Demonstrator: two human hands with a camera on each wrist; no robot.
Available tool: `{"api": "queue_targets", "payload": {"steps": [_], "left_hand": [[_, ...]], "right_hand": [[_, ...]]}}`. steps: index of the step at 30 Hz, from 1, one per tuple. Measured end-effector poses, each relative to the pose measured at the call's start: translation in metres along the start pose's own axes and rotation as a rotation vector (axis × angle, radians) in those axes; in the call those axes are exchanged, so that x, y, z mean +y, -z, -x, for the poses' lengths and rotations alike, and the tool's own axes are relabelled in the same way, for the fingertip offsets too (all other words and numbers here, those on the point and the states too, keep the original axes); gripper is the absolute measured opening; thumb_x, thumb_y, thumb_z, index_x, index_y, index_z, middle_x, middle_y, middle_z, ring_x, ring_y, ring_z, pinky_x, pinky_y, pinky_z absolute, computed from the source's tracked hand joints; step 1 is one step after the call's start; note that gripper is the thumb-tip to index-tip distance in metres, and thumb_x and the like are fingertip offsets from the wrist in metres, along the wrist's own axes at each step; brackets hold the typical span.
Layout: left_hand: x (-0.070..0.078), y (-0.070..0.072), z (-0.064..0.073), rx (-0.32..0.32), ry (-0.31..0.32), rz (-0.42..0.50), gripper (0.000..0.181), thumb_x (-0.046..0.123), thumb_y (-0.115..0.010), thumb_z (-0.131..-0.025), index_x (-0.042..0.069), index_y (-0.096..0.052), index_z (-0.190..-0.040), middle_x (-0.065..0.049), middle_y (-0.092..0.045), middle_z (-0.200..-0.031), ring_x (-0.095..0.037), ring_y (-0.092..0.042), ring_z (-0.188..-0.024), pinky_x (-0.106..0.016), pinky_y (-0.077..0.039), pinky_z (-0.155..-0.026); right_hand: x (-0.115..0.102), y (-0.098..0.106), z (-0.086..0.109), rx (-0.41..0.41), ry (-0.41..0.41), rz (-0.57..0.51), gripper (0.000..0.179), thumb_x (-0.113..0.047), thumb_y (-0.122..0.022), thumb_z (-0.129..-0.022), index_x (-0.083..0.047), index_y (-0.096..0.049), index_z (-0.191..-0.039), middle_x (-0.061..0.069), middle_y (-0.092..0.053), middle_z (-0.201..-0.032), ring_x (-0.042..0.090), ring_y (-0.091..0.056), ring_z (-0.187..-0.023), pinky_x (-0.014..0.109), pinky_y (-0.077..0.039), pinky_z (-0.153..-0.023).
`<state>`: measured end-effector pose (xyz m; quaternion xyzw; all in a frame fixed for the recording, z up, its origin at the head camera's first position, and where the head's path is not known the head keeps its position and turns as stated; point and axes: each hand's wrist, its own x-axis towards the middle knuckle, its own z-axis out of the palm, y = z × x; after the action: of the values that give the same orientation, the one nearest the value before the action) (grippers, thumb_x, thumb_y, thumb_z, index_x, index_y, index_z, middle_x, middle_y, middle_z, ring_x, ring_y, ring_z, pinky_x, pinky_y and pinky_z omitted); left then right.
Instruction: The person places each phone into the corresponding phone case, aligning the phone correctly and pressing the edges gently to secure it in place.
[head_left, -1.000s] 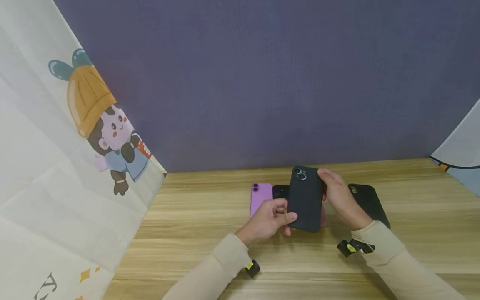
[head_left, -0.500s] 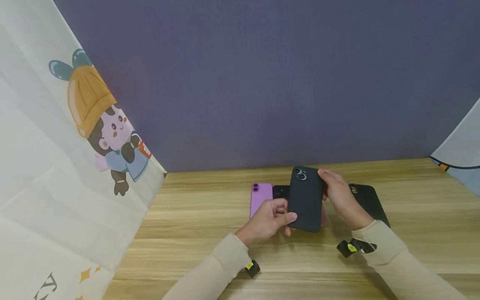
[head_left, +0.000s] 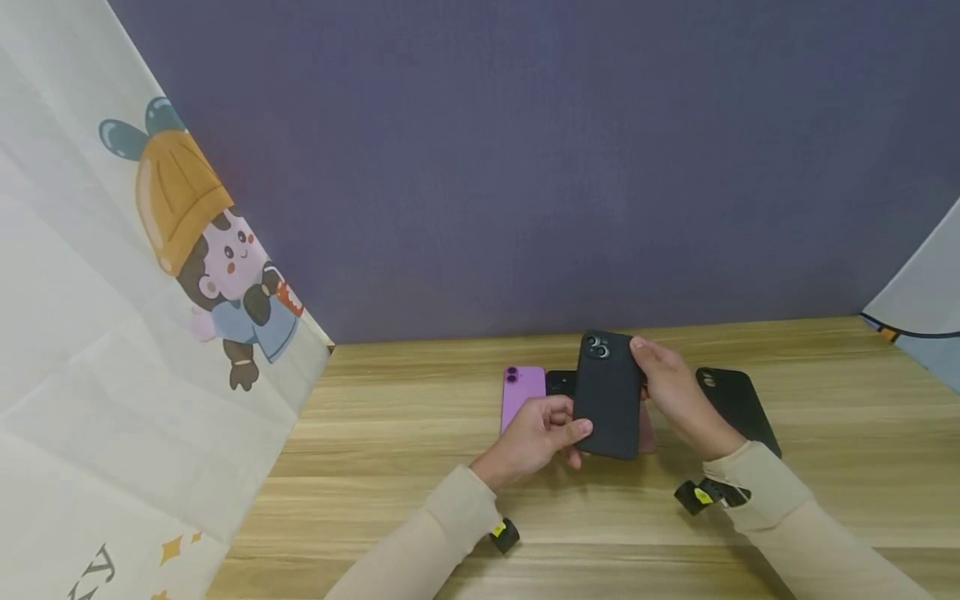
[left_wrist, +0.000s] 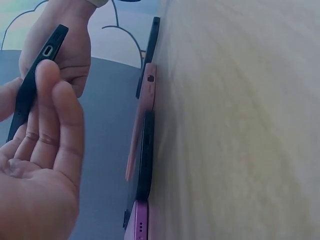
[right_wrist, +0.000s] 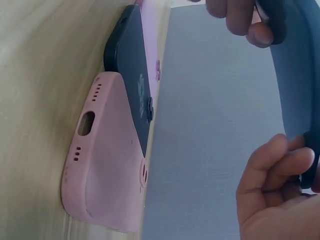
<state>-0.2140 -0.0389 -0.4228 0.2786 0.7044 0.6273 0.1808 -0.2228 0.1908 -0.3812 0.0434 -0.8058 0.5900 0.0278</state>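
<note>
Between both hands I hold up a phone in a matte black case (head_left: 607, 396), its back and camera lenses turned to the head view. My left hand (head_left: 534, 437) pinches its lower left edge, thumb on the back and fingers behind. At the upper right edge my right hand (head_left: 678, 404) grips it, with the thumb near the top corner. In the left wrist view the charging port shows at the lower end of the held phone (left_wrist: 37, 75). Behind it on the table lies a pink phone case (right_wrist: 110, 160), mostly hidden in the head view.
A purple phone (head_left: 522, 390) and a black phone (head_left: 561, 383) lie side by side left of the pink case. To the right, partly behind my wrist, is a black phone case (head_left: 738, 408) with camera cutouts. A dark wall (head_left: 525, 167) stands behind the wooden table (head_left: 375, 467).
The held phone has moved slightly up and to the left, and my right fingers have moved with it. Both hands keep their grip; the things on the table have not moved.
</note>
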Motion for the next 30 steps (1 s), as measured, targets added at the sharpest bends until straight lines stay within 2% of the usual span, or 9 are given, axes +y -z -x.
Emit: {"api": "queue_targets", "payload": {"steps": [3,6,8,11,14,20,24,28,30], "left_hand": [[-0.001,0.0,-0.002,0.015,0.026,0.019,0.024,0.017,-0.067,-0.1,0.001,-0.057,-0.085,-0.006,-0.056,-0.062,-0.013,-0.068,-0.057,-0.04,-0.055,-0.06],[-0.002,0.001,-0.004,0.035,0.05,0.022,0.021,0.018,-0.067,-0.1,0.0,-0.063,-0.09,-0.012,-0.069,-0.07,-0.014,-0.067,-0.056,-0.054,-0.061,-0.068],[-0.003,0.001,-0.005,0.045,0.069,0.022,0.022,0.021,-0.066,-0.101,0.0,-0.066,-0.093,-0.017,-0.074,-0.077,-0.014,-0.067,-0.056,-0.057,-0.061,-0.071],[-0.004,0.002,-0.006,0.06,0.093,0.017,0.023,0.025,-0.064,-0.102,0.003,-0.066,-0.099,-0.016,-0.075,-0.078,-0.014,-0.067,-0.056,-0.055,-0.062,-0.071],[-0.003,0.003,-0.006,0.089,0.092,0.006,0.022,0.027,-0.064,-0.102,0.005,-0.066,-0.105,-0.008,-0.073,-0.075,-0.014,-0.066,-0.057,-0.05,-0.063,-0.068],[0.002,0.007,-0.007,0.212,0.05,0.026,0.026,0.025,-0.066,-0.101,0.003,-0.064,-0.114,0.001,-0.069,-0.075,-0.014,-0.062,-0.057,-0.029,-0.057,-0.059],[0.005,0.01,-0.009,0.276,0.043,0.056,0.029,0.024,-0.067,-0.1,0.001,-0.063,-0.116,-0.006,-0.072,-0.079,-0.013,-0.062,-0.056,-0.028,-0.056,-0.058],[0.006,0.011,-0.009,0.3,0.054,0.053,0.03,0.027,-0.067,-0.1,0.001,-0.063,-0.116,-0.016,-0.075,-0.087,-0.011,-0.063,-0.057,-0.03,-0.057,-0.06],[0.006,0.012,-0.008,0.31,0.061,0.045,0.031,0.029,-0.067,-0.1,0.002,-0.062,-0.114,-0.016,-0.075,-0.087,-0.011,-0.064,-0.057,-0.035,-0.059,-0.061]], "right_hand": [[0.0,-0.001,0.001,0.012,-0.007,0.055,0.065,-0.047,-0.027,-0.111,0.006,-0.045,-0.146,-0.003,-0.053,-0.083,0.007,-0.051,-0.071,0.025,-0.047,-0.065],[0.0,-0.001,0.002,0.027,-0.011,0.09,0.067,-0.049,-0.027,-0.111,0.005,-0.045,-0.146,0.001,-0.054,-0.087,0.009,-0.052,-0.073,0.025,-0.048,-0.066],[-0.001,-0.002,0.002,0.032,-0.006,0.101,0.067,-0.048,-0.027,-0.111,0.006,-0.045,-0.146,0.002,-0.056,-0.088,0.01,-0.053,-0.073,0.026,-0.049,-0.067],[0.0,-0.004,0.002,0.032,0.014,0.099,0.064,-0.045,-0.027,-0.112,0.007,-0.048,-0.142,0.002,-0.058,-0.087,0.009,-0.054,-0.072,0.026,-0.051,-0.066],[0.0,-0.008,0.003,0.032,0.038,0.103,0.059,-0.041,-0.03,-0.112,0.008,-0.054,-0.134,0.001,-0.056,-0.081,0.009,-0.053,-0.067,0.026,-0.05,-0.062],[0.001,-0.017,0.005,0.025,0.088,0.161,0.055,-0.043,-0.034,-0.112,0.005,-0.061,-0.119,0.005,-0.056,-0.078,0.011,-0.053,-0.064,0.026,-0.048,-0.058],[0.001,-0.022,0.007,0.002,0.119,0.174,0.052,-0.041,-0.037,-0.111,0.004,-0.062,-0.113,0.007,-0.058,-0.078,0.011,-0.055,-0.064,0.027,-0.05,-0.058],[0.001,-0.025,0.009,-0.033,0.141,0.184,0.048,-0.038,-0.038,-0.112,0.003,-0.063,-0.112,0.009,-0.061,-0.079,0.011,-0.057,-0.064,0.027,-0.051,-0.059],[0.001,-0.027,0.01,-0.049,0.158,0.184,0.045,-0.035,-0.039,-0.112,0.002,-0.064,-0.113,0.01,-0.064,-0.082,0.011,-0.059,-0.067,0.027,-0.052,-0.061]]}}
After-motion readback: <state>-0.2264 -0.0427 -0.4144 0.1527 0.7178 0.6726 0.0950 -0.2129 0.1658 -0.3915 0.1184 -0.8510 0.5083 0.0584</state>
